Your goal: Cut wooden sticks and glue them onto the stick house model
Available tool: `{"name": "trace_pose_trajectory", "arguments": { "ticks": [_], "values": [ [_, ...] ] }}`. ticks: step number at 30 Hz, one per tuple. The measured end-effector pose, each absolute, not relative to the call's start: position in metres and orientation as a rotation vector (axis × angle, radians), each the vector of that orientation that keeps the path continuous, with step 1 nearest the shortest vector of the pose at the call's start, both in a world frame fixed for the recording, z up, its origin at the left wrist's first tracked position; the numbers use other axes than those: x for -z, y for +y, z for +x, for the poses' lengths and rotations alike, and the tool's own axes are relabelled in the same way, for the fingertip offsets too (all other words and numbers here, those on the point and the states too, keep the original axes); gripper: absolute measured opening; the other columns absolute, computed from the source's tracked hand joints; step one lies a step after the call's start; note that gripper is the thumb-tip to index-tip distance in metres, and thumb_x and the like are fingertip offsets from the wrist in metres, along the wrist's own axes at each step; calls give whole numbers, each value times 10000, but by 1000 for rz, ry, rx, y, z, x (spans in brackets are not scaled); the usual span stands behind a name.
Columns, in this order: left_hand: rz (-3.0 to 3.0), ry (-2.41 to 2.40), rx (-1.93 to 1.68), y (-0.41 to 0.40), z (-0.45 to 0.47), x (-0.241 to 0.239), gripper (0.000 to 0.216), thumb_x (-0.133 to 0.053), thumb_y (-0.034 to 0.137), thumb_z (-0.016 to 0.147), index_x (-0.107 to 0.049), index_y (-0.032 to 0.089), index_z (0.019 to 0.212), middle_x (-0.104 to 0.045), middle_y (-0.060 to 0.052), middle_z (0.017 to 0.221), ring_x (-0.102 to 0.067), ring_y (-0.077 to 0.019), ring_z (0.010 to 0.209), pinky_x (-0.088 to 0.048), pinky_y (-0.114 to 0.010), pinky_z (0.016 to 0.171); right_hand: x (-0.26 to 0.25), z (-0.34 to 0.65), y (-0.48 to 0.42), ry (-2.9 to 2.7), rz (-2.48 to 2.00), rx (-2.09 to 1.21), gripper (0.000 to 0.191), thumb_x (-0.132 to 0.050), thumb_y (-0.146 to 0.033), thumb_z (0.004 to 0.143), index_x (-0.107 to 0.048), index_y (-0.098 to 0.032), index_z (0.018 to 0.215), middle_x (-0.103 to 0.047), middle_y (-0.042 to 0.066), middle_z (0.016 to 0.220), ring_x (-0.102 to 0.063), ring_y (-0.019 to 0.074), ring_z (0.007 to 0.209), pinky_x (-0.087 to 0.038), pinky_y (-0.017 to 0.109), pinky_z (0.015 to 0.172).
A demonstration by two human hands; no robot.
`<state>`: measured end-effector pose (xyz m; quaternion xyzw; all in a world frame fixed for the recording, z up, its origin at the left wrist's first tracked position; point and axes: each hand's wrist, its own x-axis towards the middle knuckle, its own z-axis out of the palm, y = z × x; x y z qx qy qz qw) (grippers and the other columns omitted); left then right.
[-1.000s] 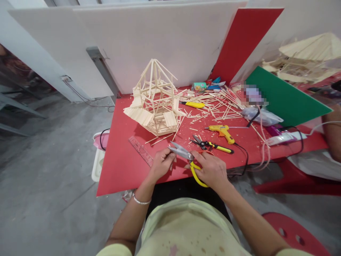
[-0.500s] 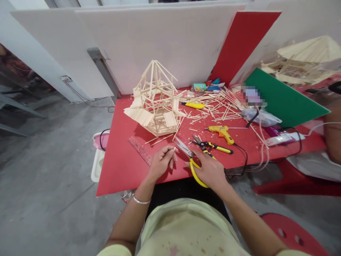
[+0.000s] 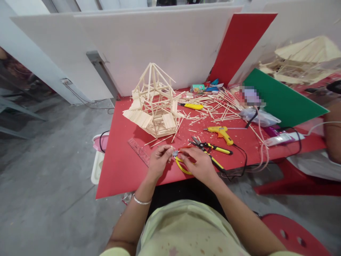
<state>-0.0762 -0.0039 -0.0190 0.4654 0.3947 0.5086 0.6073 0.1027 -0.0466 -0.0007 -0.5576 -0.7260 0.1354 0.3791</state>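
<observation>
My left hand (image 3: 159, 161) is closed in a pinch over the front of the red table, with the pale tip of a small wooden stick (image 3: 172, 147) showing at its fingertips. Close beside it, my right hand (image 3: 198, 161) is closed at the yellow-handled scissors (image 3: 183, 168). The scissors' pivot shows between the two hands, and their blades are mostly hidden by my left hand. Behind my hands stands a stick-built model (image 3: 154, 103) with a pointed open roof frame. A clear ruler (image 3: 138, 152) lies left of my left hand.
Yellow-black pliers (image 3: 217, 147) and a yellow glue gun (image 3: 222, 134) with a black cord lie to the right. Loose sticks (image 3: 226, 106) and a yellow cutter knife (image 3: 194, 106) are farther back. A green board (image 3: 285, 99) leans at right; another person's arm (image 3: 333, 131) shows at the edge.
My right hand has moved left with the scissors, up to my left hand. The scissors' blades, visible before, are now mostly covered. My left hand has hardly moved.
</observation>
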Motion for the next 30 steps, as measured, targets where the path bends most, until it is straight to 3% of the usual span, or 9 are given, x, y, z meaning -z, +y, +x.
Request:
{"name": "trace_pose_trajectory", "arguments": {
  "ticks": [11, 24, 30],
  "values": [
    [741, 748, -1172, -9, -74, 7, 304, -783, 415, 814, -609, 175, 881, -609, 42, 585, -485, -52, 412, -332, -143, 384, -2, 88, -55, -1587, -1248, -923, 220, -624, -244, 889, -735, -219, 1077, -764, 34, 950, -691, 157, 785, -529, 256, 677],
    [727, 869, -1183, -31, -55, -12, 386, -829, 439, 742, -567, 163, 804, -583, 66, 546, -455, -34, 380, -290, -144, 363, -23, 93, -76, -1496, -1153, -1023, 236, -641, -315, 874, -758, -209, 1049, -776, 31, 930, -689, 153, 777, -517, 249, 668],
    [807, 904, -1210, -30, -51, -9, 374, -821, 435, 756, -593, 169, 887, -604, 60, 578, -481, -37, 409, -322, -140, 394, -18, 99, -74, -1427, -1109, -1118, 261, -645, -376, 892, -761, -213, 1058, -779, 35, 971, -705, 167, 819, -537, 255, 700]
  ]
}}
